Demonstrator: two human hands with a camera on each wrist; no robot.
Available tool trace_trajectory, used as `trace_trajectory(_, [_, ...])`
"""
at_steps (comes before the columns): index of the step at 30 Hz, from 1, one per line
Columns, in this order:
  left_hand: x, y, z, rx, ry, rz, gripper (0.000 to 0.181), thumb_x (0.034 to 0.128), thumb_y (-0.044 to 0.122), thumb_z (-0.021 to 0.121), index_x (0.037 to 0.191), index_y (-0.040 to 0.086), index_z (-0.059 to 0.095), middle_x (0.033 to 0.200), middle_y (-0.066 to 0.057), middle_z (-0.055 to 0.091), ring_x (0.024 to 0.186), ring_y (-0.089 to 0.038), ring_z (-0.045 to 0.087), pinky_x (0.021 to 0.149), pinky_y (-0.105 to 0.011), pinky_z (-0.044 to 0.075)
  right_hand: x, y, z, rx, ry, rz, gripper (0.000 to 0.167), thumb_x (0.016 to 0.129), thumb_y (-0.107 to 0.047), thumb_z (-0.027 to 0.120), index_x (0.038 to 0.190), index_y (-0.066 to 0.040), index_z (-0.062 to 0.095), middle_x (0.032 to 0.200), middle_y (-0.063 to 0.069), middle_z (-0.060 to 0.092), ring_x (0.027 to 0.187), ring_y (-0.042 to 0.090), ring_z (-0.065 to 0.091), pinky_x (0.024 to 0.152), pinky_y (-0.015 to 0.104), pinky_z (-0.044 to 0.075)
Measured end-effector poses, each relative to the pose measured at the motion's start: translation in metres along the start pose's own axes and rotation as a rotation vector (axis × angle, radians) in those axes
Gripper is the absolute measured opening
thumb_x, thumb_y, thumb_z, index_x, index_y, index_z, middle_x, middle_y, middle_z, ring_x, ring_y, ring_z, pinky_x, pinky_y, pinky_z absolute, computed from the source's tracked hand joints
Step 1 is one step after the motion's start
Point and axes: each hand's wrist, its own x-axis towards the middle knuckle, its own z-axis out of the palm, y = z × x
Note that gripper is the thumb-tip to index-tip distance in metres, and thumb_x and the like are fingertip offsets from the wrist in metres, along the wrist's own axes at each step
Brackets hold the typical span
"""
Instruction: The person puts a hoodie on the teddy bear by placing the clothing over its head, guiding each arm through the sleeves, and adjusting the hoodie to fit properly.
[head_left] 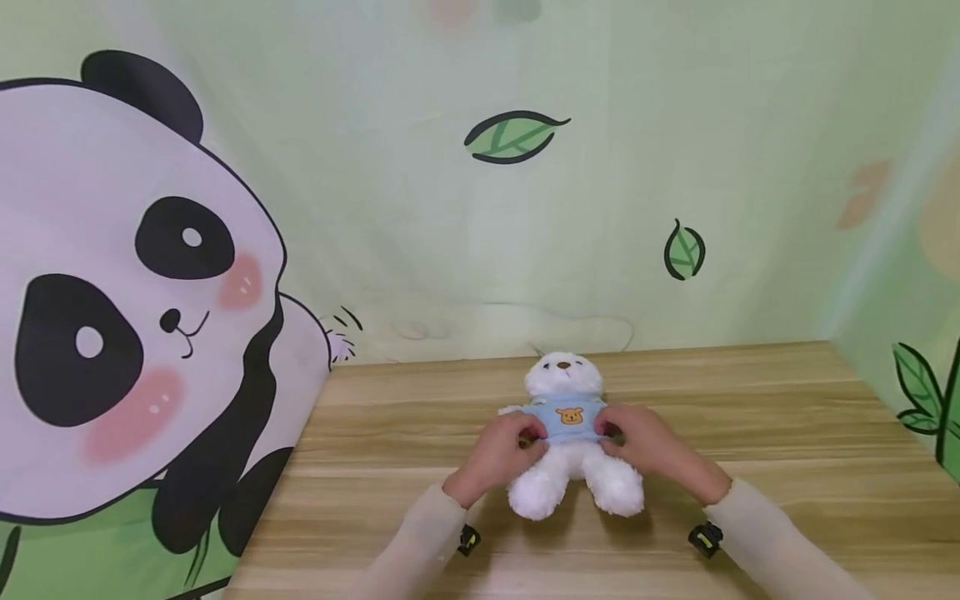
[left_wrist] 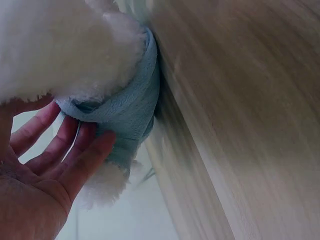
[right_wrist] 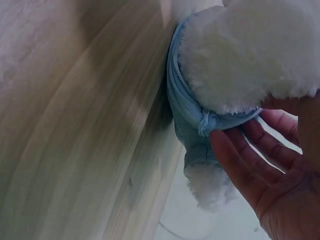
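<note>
A white plush teddy bear [head_left: 577, 460] lies face up on the wooden table, its head toward the wall. It wears a light blue shirt [head_left: 568, 429] with a brown animal face on the chest. My left hand [head_left: 504, 454] pinches the shirt's lower edge at the bear's side; in the left wrist view its fingers [left_wrist: 67, 137] lie along the blue cloth. On the opposite side my right hand [head_left: 648, 442] pinches the hem likewise. A small gathered knot of cloth [right_wrist: 207, 122] shows beside its fingertips in the right wrist view. The bear's legs partly hide both thumbs in the wrist views.
The wood-grain table [head_left: 405, 467] extends to both sides of the bear. A pale green wall cloth [head_left: 420, 250] with printed leaves rises behind it. On the left is a large printed panda [head_left: 225, 200]. Small black devices [head_left: 705, 540] sit at both wrists.
</note>
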Motion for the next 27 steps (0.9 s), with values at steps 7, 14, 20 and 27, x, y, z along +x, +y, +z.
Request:
trace_trajectory(7, [0.001,-0.002,0.004,-0.01,-0.007,-0.004,0.005,0.092,0.016,0.065,0.096,0.013,0.066,0.093,0.001,0.065,0.086,-0.008,0.06,0.078,-0.019,0.051,0.003,-0.001,0.006,0.03,-0.024,0.033,0.019,0.084,-0.002,0.067,0.092,-0.012,0.053,0.075,-0.007,0.05,0.069,0.007,0.045,0.061,0.02,0.039])
trace_trajectory(14, [0.001,-0.008,0.008,-0.081,-0.013,-0.043,0.005,0.0934,0.016,0.064,0.097,0.012,0.063,0.094,0.001,0.063,0.089,-0.009,0.059,0.079,-0.019,0.05,-0.002,0.002,0.011,0.063,0.063,0.068,0.018,0.088,-0.002,0.066,0.088,-0.011,0.051,0.071,-0.007,0.044,0.067,0.006,0.041,0.059,0.019,0.036])
trace_trajectory(20, [0.0,-0.012,0.009,-0.088,-0.004,-0.054,0.005,0.0929,0.017,0.064,0.096,0.014,0.063,0.095,0.001,0.064,0.09,-0.01,0.058,0.081,-0.021,0.049,-0.006,0.008,0.015,0.134,0.099,0.011,0.012,0.087,-0.004,0.068,0.089,-0.011,0.058,0.07,-0.008,0.052,0.064,0.0,0.044,0.057,0.019,0.041])
trace_trajectory(27, [-0.003,-0.013,0.004,-0.119,0.027,-0.062,0.005,0.0943,0.016,0.062,0.099,0.014,0.064,0.097,0.001,0.066,0.092,-0.01,0.06,0.083,-0.023,0.05,-0.009,0.012,0.007,0.246,0.129,0.0,0.012,0.089,-0.011,0.068,0.077,-0.015,0.069,0.073,-0.01,0.061,0.066,-0.004,0.051,0.06,0.021,0.047])
